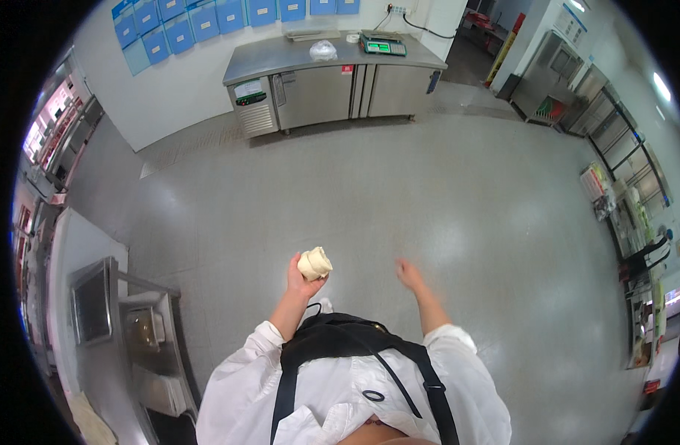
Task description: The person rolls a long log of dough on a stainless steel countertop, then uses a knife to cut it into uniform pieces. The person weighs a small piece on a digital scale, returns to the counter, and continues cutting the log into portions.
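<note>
A pale, rolled piece of dough (315, 263) rests in my left hand (302, 282), held out in front of my body with the thumb along its side. My right hand (409, 274) hangs over the floor to the right, apart from the dough. It is blurred, its fingers look curled, and nothing shows in it. Below both hands is the grey floor (362, 194).
Ahead stands a stainless steel counter (312, 100) with a digital scale (383, 44) and a plastic bag (323, 50) on top. At left is a steel rack (145, 289) holding trays. A person (648, 253) stands by shelving at far right. A doorway (473, 50) opens beyond the counter.
</note>
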### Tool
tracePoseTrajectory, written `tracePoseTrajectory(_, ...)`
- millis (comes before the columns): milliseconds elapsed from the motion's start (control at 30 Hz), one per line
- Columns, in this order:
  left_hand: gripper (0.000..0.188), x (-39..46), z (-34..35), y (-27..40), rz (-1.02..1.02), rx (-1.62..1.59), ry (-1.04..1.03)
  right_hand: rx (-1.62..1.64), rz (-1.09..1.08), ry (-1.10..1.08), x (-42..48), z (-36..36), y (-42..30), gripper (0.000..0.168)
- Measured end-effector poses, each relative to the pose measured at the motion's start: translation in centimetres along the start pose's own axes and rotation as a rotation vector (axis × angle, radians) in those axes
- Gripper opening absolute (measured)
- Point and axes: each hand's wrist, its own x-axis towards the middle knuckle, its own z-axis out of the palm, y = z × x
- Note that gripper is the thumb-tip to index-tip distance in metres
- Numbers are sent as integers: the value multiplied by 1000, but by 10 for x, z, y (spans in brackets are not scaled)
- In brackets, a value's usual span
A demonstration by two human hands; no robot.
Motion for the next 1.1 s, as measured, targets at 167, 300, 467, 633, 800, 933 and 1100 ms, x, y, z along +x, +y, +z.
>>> tracePoseTrajectory(167, 44, 158, 130, 65, -121, 119, -69, -247, 417, -269, -31, 35, 122, 38)
tracePoseTrajectory(300, 44, 295, 213, 64, -224, 145, -77, -132, 876, -364, -32, -6, 168, 38)
tracePoseTrajectory(467, 46, 447, 339, 76, -241, 189, -110, -49, 1033, -325, 101, -83, 196, 39)
tracePoseTrajectory(633, 46, 581, 441, 110, -133, 222, -17, -33, 853, -309, 354, -154, 235, 42)
tracePoseTrajectory(800, 44, 706, 547, 148, -13, 122, -112, 17, 381, 14, 751, -314, 187, 45)
tracePoseTrajectory(933, 43, 808, 596, 194, 73, 114, -7, 480, 26, -20, 1013, -389, -3, 49)
tracePoseTrajectory(1100, 41, 970, 685, 239, 80, 208, -26, 506, -115, -267, 1173, -383, -128, 52)
